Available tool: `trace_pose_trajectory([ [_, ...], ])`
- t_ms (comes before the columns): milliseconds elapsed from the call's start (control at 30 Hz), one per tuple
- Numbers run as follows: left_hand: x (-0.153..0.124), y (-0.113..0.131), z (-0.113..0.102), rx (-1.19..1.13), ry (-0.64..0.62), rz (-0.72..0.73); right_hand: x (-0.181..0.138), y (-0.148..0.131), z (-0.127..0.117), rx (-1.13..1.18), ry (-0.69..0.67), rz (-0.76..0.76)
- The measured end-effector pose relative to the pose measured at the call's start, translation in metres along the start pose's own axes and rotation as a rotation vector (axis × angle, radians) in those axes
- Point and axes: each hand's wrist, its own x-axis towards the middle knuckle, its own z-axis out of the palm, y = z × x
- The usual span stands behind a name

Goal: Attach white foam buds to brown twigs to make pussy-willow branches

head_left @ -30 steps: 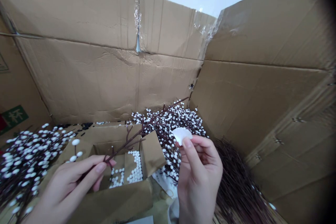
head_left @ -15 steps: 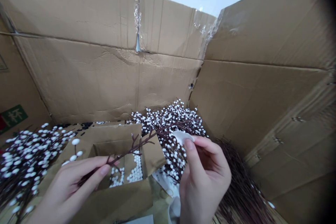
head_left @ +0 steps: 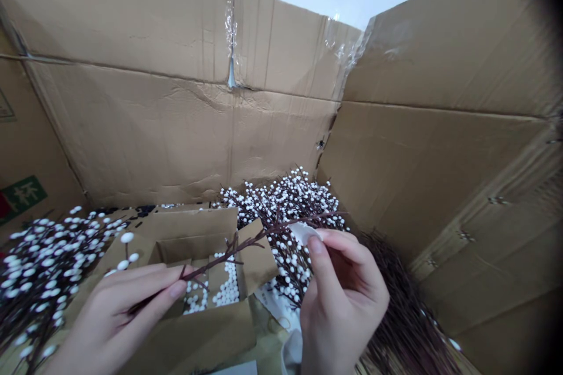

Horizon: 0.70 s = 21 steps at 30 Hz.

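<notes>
My left hand (head_left: 127,304) is closed around the lower part of a dark brown artificial twig (head_left: 250,242) with short bare offshoots. The twig slants up to the right, over an open cardboard box (head_left: 211,328) with white foam-like beads (head_left: 227,284) inside. In my right hand (head_left: 345,293), thumb and forefinger pinch a small white piece (head_left: 303,232), thin and soft-looking, perhaps cloth or paper. It lies close against the twig's far part; whether they touch I cannot tell.
White-berried stems (head_left: 281,199) are heaped behind the box, and more berry stems (head_left: 48,269) lie at the left. Bare brown stems (head_left: 404,316) are bundled at the right. Tall cardboard walls (head_left: 176,135) enclose the back and sides.
The twig has turned slightly in my left hand, so its offshoots point differently and its far end sits a little lower. Both hands stay nearly in place.
</notes>
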Motion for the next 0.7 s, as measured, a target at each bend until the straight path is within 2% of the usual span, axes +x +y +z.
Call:
trace_pose_trajectory([
  [433,-0.0043,-0.0048,0.0009,-0.001,0.016,-0.053,0.0012,0.0013,0.0001,0.022,0.000,-0.009],
  [567,-0.0018,-0.0041,0.0012,0.003,-0.012,-0.056,0.0014,0.0026,0.0012,0.064,-0.032,-0.037],
  [700,-0.0025,-0.0017,0.0013,-0.019,-0.010,-0.074,0.0000,0.0007,0.0012,0.067,-0.070,-0.003],
])
